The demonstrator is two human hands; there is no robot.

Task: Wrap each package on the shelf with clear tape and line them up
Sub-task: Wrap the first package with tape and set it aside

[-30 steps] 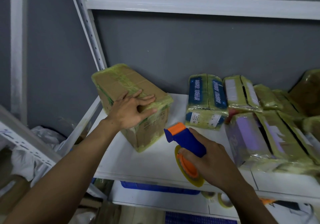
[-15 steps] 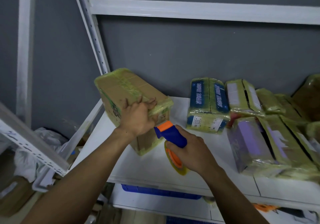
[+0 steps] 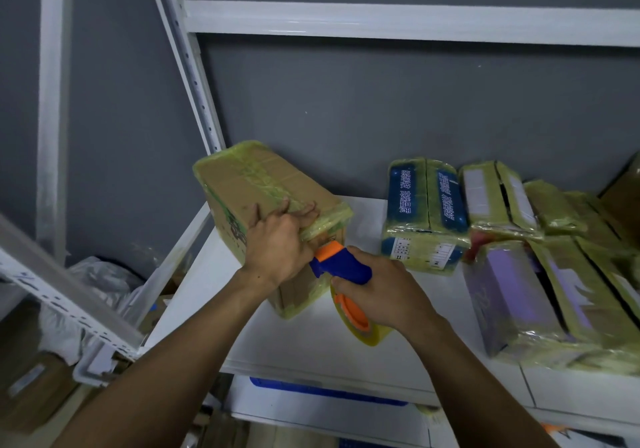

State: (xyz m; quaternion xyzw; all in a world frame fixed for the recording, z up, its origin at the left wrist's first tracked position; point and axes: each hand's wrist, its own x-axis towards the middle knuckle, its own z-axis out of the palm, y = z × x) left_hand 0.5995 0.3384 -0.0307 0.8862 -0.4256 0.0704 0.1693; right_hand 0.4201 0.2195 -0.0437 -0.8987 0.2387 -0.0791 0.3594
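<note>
the left hand (image 3: 277, 250), flat a second ago, now curls its fingers over the brown box (image 3: 242, 184) on the shelf (image 3: 311, 343), middle left of the frame. the right hand (image 3: 384, 295) grips the tape gun (image 3: 343, 267), now close up to the box: taping looks ready.

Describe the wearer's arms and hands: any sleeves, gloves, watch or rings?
Left hand and right hand are both bare, with no gloves and no rings visible on the fingers. No sleeve, watch or band shows from the wrists down to the frame edge.
</note>
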